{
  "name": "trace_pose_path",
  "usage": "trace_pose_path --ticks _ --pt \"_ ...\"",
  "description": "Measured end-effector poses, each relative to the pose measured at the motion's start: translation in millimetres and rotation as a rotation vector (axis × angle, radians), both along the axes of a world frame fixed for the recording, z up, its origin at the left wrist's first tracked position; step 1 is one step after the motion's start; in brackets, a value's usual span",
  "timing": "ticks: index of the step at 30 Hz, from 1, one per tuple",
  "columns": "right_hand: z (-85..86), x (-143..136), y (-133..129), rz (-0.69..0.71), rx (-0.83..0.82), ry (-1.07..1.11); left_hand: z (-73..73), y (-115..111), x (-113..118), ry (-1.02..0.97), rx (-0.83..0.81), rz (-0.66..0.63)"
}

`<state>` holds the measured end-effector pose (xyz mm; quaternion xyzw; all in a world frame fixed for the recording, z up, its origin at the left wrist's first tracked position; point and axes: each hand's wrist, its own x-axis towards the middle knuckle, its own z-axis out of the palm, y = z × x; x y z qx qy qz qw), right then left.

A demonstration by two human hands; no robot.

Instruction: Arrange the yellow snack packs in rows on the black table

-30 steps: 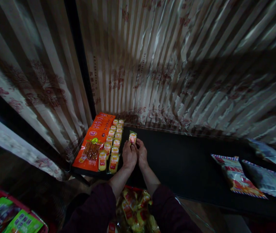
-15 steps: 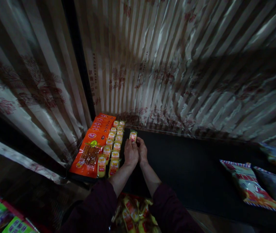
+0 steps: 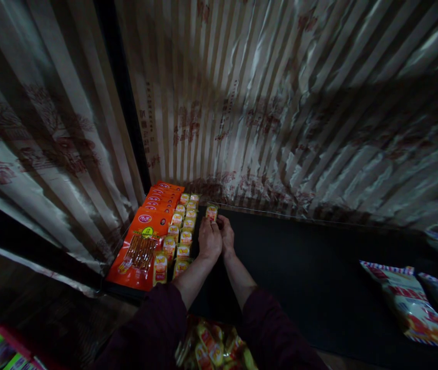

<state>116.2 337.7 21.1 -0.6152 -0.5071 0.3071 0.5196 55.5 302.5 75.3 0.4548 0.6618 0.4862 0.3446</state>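
A small yellow snack pack [image 3: 211, 212] stands near the back edge of the black shelf [image 3: 288, 267]. My left hand [image 3: 210, 238] and my right hand [image 3: 226, 235] are side by side, with fingers closed on its near end. Left of them, two rows of similar yellow packs [image 3: 186, 237] run from back to front. Beside those rows lie overlapping orange snack bags [image 3: 151, 221], the front one with brown sticks showing through its window.
More yellow packs [image 3: 213, 347] fill a container below my forearms. Colourful bags [image 3: 415, 303] lie on the shelf at the right. A red container [image 3: 18, 339] with green packages is at the lower left. Striped sheeting [image 3: 219, 103] hangs behind.
The view has shifted slightly, so the bags at the right appear further right and lower. Both hands remain at the single yellow pack, the left one now covering more of its near end.
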Motion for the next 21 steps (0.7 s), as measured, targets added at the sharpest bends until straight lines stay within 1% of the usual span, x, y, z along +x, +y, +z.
trace_pose_path --ticks 4,9,17,21 --pt "3.5 -1 5 0.008 0.009 -0.017 3.6 7 0 0.052 0.013 -0.003" --pt "9.0 -6 10 -0.002 -0.010 -0.058 6.9 17 -1 0.155 -0.030 -0.003" --pt "11.2 -10 22 0.011 -0.019 -0.117 -1.3 30 -1 0.260 -0.017 0.006" --pt "10.2 -10 28 0.026 -0.005 -0.166 -4.2 34 -1 0.295 -0.050 -0.011"
